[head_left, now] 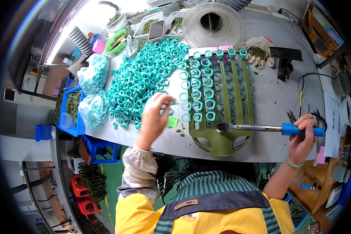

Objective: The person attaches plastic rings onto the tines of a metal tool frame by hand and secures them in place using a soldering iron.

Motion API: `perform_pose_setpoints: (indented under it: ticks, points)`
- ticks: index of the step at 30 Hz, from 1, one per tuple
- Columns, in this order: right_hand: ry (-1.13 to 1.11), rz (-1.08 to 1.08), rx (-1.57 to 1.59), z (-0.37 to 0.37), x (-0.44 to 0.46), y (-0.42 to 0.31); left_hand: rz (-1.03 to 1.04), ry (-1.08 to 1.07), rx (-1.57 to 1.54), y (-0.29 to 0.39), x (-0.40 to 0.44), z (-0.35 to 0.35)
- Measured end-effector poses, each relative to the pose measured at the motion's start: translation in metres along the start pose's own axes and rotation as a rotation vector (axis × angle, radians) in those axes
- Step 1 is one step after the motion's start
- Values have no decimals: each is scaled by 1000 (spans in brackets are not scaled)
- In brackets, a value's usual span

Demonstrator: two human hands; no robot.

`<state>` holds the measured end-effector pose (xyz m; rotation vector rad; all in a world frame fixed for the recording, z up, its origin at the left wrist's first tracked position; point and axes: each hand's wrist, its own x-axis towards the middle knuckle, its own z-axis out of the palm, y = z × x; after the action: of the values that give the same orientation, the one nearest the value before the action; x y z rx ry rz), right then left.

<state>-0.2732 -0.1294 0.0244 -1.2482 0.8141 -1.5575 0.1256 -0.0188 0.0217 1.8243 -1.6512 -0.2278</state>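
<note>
My right hand grips a soldering iron by its blue ribbed handle. The dark, broad tip of the iron lies over the lower part of an olive-green barred frame. Rows of teal rings stand along the frame's bars, densest on its left side. My left hand is between the frame and a large heap of loose teal rings. Its fingers are bent, with the thumb apart from the index finger, and I see nothing held between them. Close to its wrist lies a small green note.
Bags of teal rings and a blue tray stand at left. Tubs of green pieces, a phone and a round clear cover are behind. At right are a black stand, pliers and a cable.
</note>
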Motion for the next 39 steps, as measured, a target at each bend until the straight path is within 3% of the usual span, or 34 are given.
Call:
perform_pose_setpoints:
  ticks: [1,3,6,9,11,13,14,22,23,27,28,31,39]
  points:
    - [-1,-11,-11,0,0,-1,20,-54,220,-25,-10,-9]
    - [5,-24,-25,-1,0,-1,-103,-145,234,-49,-28,-14]
    - [31,-25,-39,-2,0,-1,-47,-148,351,-61,-38,-5]
    - [61,-12,-49,-3,1,-6,-246,-76,100,-61,-30,-10]
    - [75,10,-37,0,3,-10,-417,-44,-618,-67,-23,-14]
    - [118,-41,-78,-2,7,-2,-585,-95,-859,-42,-7,-27]
    - [142,-67,-99,-3,9,1,-583,-136,-831,-40,-2,-29]
    - [153,-71,-3,26,24,7,-259,-152,-465,-4,59,-8]
    - [145,-75,9,30,26,11,-128,-122,-520,5,70,1]
    - [120,-110,15,46,38,28,87,-171,-438,32,106,38]
    - [119,-102,10,48,41,32,223,-132,-258,32,115,47]
    - [112,-104,-21,55,46,42,373,-15,-71,30,135,74]
    - [89,-110,23,62,53,57,431,-73,28,24,151,93]
